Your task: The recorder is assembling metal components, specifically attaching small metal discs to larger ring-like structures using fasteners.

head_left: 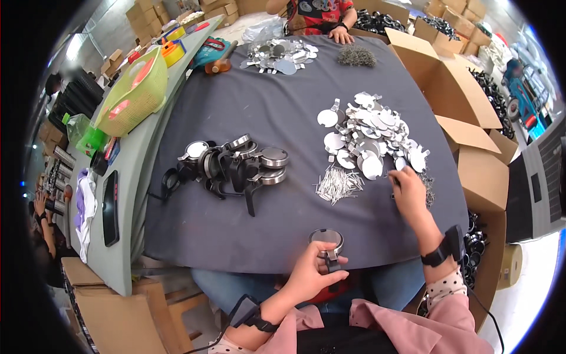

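One lid (326,237) is jutting just beyond the left hand (311,272), which is gripping its black handle (332,260), while the right hand (411,193) is curling beside the discs (371,123), whether pinching anything I cannot tell.

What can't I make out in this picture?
All in the head view:
- Right hand: whether its fingertips hold anything; too small to tell.
- Near wire pile: partly hidden by the right hand.
- Round piece: its handle is partly covered by the left hand.
- Co-worker: head cut off by the top edge.
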`<action>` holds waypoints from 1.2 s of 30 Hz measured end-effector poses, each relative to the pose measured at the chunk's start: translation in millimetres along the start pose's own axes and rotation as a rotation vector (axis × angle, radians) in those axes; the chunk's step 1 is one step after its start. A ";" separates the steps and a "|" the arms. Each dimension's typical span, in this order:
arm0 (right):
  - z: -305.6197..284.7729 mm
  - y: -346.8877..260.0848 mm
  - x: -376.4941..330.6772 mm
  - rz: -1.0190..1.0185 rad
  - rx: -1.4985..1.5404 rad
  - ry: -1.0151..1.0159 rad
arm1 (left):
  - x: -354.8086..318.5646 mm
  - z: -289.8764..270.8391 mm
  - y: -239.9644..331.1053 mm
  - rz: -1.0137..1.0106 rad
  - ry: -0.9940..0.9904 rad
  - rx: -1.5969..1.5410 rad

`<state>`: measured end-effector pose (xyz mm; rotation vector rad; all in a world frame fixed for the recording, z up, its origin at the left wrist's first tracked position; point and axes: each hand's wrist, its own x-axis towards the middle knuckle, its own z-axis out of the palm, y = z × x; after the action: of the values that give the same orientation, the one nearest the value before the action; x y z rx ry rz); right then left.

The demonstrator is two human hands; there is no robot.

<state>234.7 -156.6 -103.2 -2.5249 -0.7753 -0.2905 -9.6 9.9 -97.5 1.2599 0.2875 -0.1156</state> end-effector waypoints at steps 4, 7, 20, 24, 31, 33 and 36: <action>2.1 8.4 35.2 -0.005 -0.117 -0.029 | -1.3 -6.2 -5.6 0.013 -0.012 0.028; -6.2 7.5 45.3 0.017 -0.183 -0.215 | -0.5 -9.0 -3.8 -0.013 -0.029 0.003; -2.5 11.7 33.6 -0.195 -0.111 -0.305 | 3.0 -6.4 -0.9 0.023 -0.029 0.013; -20.9 -12.1 13.3 0.009 0.316 -0.397 | 5.6 -3.4 8.0 -0.001 0.000 -0.059; -63.3 -62.9 -40.7 -0.033 0.968 -0.449 | 5.5 8.4 32.1 0.020 -0.014 -0.147; -72.0 -72.3 -53.2 -0.001 1.042 -0.434 | 4.1 14.0 40.5 0.027 -0.035 -0.155; -84.1 -90.4 -69.4 0.056 1.125 -0.403 | -2.0 25.8 57.8 0.038 -0.052 -0.147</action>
<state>121.1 -166.1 -19.1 -1.5150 -0.7114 0.5565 6.5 2.9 -36.6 1.1145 0.2232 -0.0924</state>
